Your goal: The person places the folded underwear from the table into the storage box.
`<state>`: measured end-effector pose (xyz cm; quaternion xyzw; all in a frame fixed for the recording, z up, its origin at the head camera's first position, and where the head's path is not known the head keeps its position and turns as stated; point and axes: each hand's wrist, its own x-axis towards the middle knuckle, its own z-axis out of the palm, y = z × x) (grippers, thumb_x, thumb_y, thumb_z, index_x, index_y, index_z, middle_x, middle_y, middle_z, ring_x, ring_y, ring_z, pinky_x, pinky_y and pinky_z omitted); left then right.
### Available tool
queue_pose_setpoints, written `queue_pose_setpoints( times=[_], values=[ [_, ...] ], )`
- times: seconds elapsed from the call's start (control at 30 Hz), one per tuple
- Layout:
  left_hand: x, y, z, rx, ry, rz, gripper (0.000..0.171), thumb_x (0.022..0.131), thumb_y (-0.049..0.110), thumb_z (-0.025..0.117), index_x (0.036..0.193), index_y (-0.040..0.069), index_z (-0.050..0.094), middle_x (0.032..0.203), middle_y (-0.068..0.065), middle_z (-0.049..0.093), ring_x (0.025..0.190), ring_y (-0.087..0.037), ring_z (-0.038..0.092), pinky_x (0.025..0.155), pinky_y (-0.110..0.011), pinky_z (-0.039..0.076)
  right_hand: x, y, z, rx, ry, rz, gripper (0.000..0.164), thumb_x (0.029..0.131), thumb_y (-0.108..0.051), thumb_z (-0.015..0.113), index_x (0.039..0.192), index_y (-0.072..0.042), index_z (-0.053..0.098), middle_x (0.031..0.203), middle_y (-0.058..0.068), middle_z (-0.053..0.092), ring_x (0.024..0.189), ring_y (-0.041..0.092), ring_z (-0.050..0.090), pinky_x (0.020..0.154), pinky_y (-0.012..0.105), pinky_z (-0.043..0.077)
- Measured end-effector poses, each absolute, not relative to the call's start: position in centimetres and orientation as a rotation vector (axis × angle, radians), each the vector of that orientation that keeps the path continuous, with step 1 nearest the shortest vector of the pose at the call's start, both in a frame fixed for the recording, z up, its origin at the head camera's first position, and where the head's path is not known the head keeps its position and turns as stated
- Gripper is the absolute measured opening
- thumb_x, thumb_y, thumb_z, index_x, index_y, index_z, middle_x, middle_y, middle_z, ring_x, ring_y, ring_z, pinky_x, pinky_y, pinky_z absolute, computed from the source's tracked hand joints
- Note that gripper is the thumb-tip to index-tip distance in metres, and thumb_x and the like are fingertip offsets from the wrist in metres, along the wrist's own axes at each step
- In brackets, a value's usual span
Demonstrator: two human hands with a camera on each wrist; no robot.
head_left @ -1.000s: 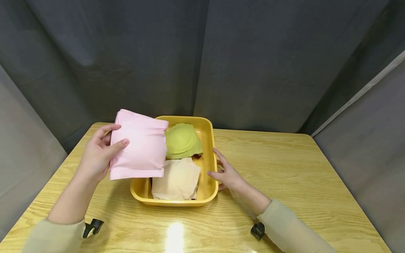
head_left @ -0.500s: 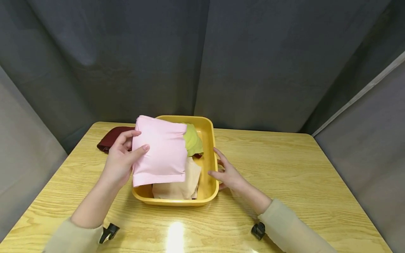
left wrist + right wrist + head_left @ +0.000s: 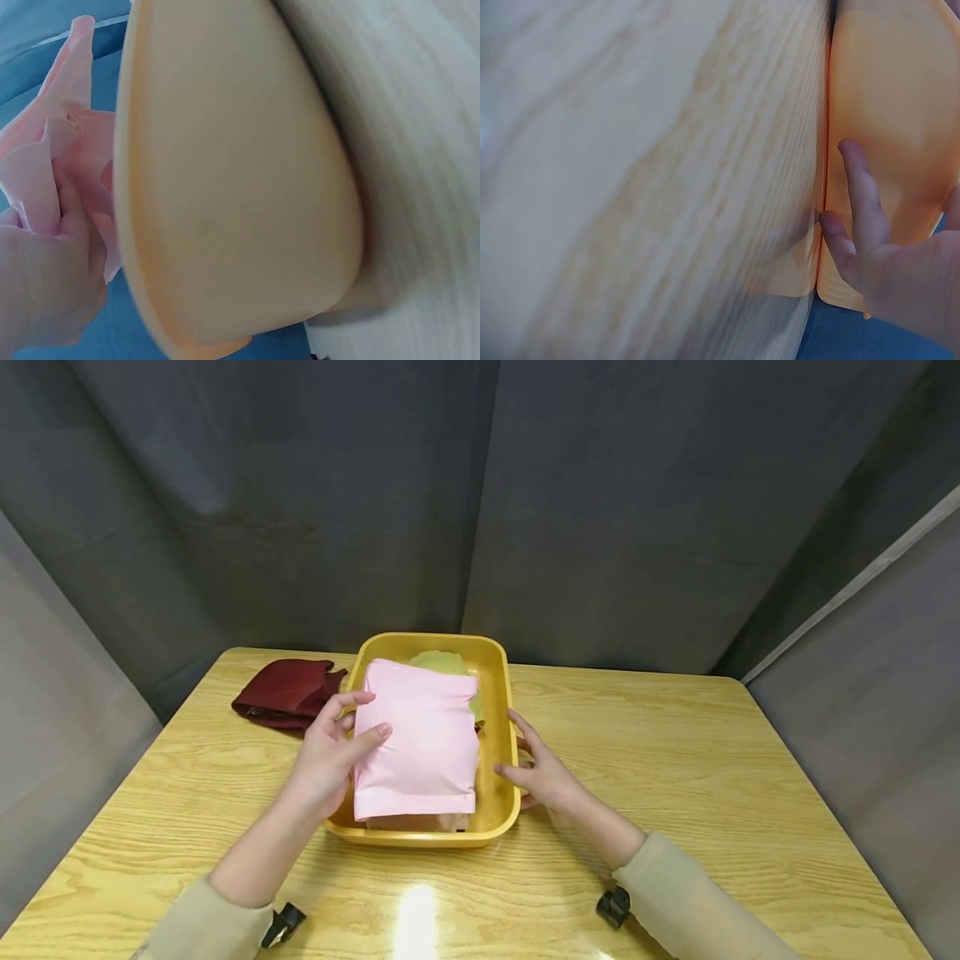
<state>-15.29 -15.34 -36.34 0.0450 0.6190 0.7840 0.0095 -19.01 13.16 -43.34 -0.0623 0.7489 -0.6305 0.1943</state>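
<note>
In the head view my left hand [image 3: 330, 760] pinches the left edge of a folded pink garment [image 3: 416, 743], thumb on top. The garment is held over a yellow plastic bin [image 3: 495, 814] and covers much of its inside. My right hand [image 3: 547, 772] touches the bin's right side, its thumb at the rim. Fingers spread along the outer wall show in the right wrist view [image 3: 877, 232]. Beneath the pink garment, a yellow-green cloth piece [image 3: 438, 662] shows at the back of the bin, and a strip of beige cloth [image 3: 420, 822] at the front.
A crumpled dark red cloth piece [image 3: 288, 693] lies on the wooden table [image 3: 675, 760], left of the bin. Dark grey curtains [image 3: 600, 527] hang behind the table, with lighter panels at both sides.
My left hand has moved right with the pink garment and lowered it over the bin, uncovering the dark red cloth at left. My right hand has stayed at the bin's side.
</note>
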Motion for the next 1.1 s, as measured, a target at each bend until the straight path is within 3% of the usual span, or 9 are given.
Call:
queue_pose_setpoints(
  times=[0.2,0.47,0.9,1.1],
  values=[
    [-15.5,-14.8,-37.6,0.105,1.944,2.381,0.040,0.086,-0.001,0.065,0.118,0.014,0.047,0.096,-0.006,0.050,0.070,-0.009,0.056,0.062,-0.021,0.051,-18.8,13.3,-43.2,-0.188,2.097,-1.779,0.085,0.090,-0.010,0.061,0.150,-0.039,0.009,0.149,0.018,0.025,0.111,0.041,0.056,0.062,0.051,0.055],
    [-15.9,-14.6,-39.0,0.068,2.029,2.268,0.048,0.085,-0.001,0.066,0.127,0.005,0.042,0.099,-0.009,0.049,0.078,-0.011,0.054,0.067,-0.022,0.049,-18.8,13.2,-43.3,-0.177,2.093,-1.793,0.086,0.089,-0.010,0.062,0.151,-0.037,0.008,0.150,0.018,0.024,0.112,0.040,0.055,0.061,0.051,0.055],
    [-16.5,-14.6,-40.5,0.037,2.138,2.159,0.049,0.084,-0.001,0.067,0.126,0.005,0.043,0.098,-0.013,0.051,0.077,-0.015,0.058,0.065,-0.027,0.053,-17.4,12.8,-40.4,-0.152,2.075,-1.774,0.085,0.089,-0.003,0.059,0.153,-0.028,0.008,0.149,0.022,0.023,0.114,0.047,0.051,0.067,0.053,0.054],
    [-16.5,-14.7,-40.7,0.027,2.233,2.076,0.049,0.084,0.004,0.069,0.126,0.006,0.044,0.102,-0.015,0.050,0.075,-0.015,0.055,0.063,-0.026,0.051,-17.7,13.0,-41.2,-0.166,2.073,-1.782,0.085,0.089,-0.005,0.060,0.152,-0.030,0.008,0.149,0.022,0.023,0.113,0.046,0.052,0.065,0.052,0.055]
  ],
)
